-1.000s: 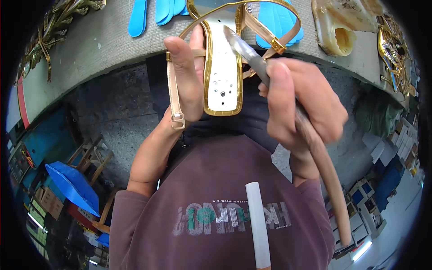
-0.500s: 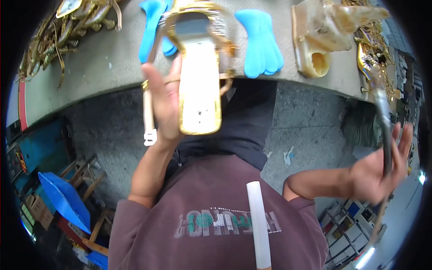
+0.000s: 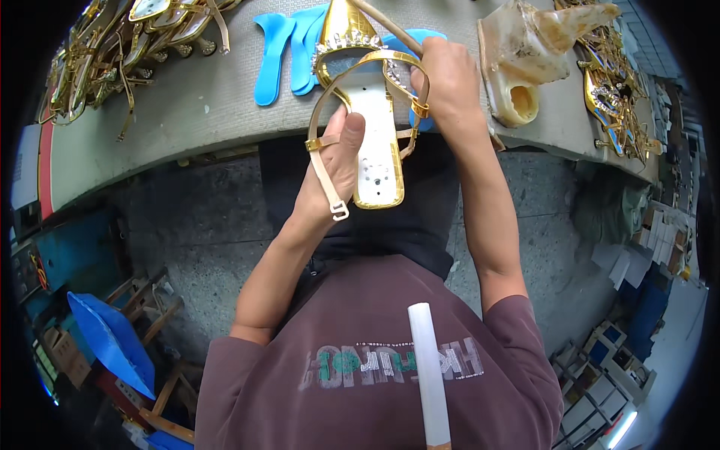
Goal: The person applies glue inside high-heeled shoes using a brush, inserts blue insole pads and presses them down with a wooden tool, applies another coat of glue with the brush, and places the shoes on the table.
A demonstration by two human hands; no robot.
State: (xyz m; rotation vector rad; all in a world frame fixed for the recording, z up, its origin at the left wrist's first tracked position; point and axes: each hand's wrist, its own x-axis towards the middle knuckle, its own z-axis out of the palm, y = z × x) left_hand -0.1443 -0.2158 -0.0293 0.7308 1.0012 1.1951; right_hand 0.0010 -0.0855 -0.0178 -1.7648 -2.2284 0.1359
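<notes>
A gold sandal (image 3: 373,161) with a white insole and a rhinestone front band is held over the near edge of the grey workbench (image 3: 187,112). My left hand (image 3: 335,169) grips the sandal's left side near the heel, and a tan buckled strap hangs down past it. My right hand (image 3: 448,79) pinches the gold strap at the sandal's right side, close to the toe. Blue insole pieces (image 3: 285,52) lie on the bench just behind the sandal.
A heap of gold sandals (image 3: 127,45) lies at the bench's far left and more gold pieces (image 3: 615,90) at the right. A yellowish glue-crusted jug (image 3: 536,52) stands right of my hand. A white tube (image 3: 429,375) juts up from my chest. Blue stool (image 3: 105,341) lower left.
My right hand, out at the lower right with a long tool half a second ago, has come back to the sandal strap without the tool. The sandal now sits lower, nearer my body.
</notes>
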